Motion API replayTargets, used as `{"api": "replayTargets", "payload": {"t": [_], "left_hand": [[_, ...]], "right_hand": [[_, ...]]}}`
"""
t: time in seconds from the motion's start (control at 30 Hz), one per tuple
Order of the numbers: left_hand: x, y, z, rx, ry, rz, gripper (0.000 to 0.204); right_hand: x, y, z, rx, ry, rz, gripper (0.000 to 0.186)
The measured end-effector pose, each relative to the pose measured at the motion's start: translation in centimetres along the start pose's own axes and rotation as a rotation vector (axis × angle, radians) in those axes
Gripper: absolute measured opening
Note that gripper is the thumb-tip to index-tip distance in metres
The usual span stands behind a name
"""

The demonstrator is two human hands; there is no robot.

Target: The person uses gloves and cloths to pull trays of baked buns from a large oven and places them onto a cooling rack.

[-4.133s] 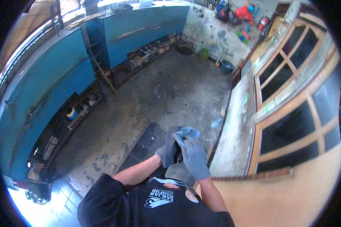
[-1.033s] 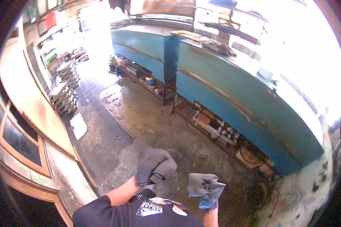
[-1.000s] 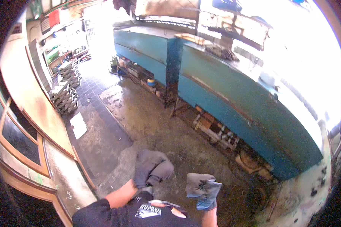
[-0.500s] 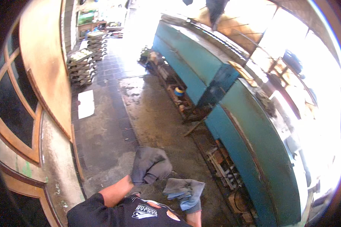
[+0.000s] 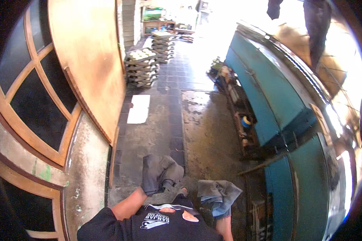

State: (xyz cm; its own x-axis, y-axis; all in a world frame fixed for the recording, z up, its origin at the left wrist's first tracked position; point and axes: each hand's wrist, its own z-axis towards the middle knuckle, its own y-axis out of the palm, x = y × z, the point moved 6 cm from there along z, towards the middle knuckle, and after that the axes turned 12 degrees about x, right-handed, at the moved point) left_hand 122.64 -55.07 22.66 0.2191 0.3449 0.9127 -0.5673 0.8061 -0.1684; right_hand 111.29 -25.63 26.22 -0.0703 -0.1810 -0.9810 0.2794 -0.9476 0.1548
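My left hand (image 5: 159,176) is wrapped in a dark grey cloth (image 5: 161,172), which covers it down to the wrist. My right hand (image 5: 221,209), lower and further right, is covered the same way by a faded blue-grey cloth (image 5: 219,195). Both cloths hide the fingers, so I cannot see whether they are closed. Bare forearms show below the cloths, and the hands are apart in front of my dark printed shirt (image 5: 149,221). Between them part of my foot (image 5: 183,190) shows above the floor.
Long teal metal housings (image 5: 265,84) line the right, with a cluttered low shelf (image 5: 235,104) beneath. Left stands a wooden panel (image 5: 88,60) beside dark windows. Ahead are stacked trays (image 5: 142,66) bearing pale round pieces, and a white sheet (image 5: 138,109) on the tiled floor (image 5: 157,132).
My view has swung left, so the teal housings and tray stacks sit further right. The right hand's cloth is further right in view; the left's is nearly in place. Both hands remain covered.
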Motion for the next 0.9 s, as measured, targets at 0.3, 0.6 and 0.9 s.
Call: {"api": "replayTargets", "payload": {"t": [0.3, 0.6, 0.9], "left_hand": [[-4.1, -4.8, 12.9, 0.673, -0.317, -0.476, 0.032], [-7.6, -11.9, 25.0, 0.5, -0.081, 0.775, 0.038], [-19.4, -18.4, 52.1, 0.326, -0.454, -1.147, 0.042]], "right_hand": [[6.3, 16.7, 25.8, -0.447, 0.557, 0.269, 0.042], [15.5, 30.5, 36.6, -0.752, 1.154, 0.555, 0.044], [12.7, 39.1, 54.1, -0.36, 0.876, 0.221, 0.06]]}}
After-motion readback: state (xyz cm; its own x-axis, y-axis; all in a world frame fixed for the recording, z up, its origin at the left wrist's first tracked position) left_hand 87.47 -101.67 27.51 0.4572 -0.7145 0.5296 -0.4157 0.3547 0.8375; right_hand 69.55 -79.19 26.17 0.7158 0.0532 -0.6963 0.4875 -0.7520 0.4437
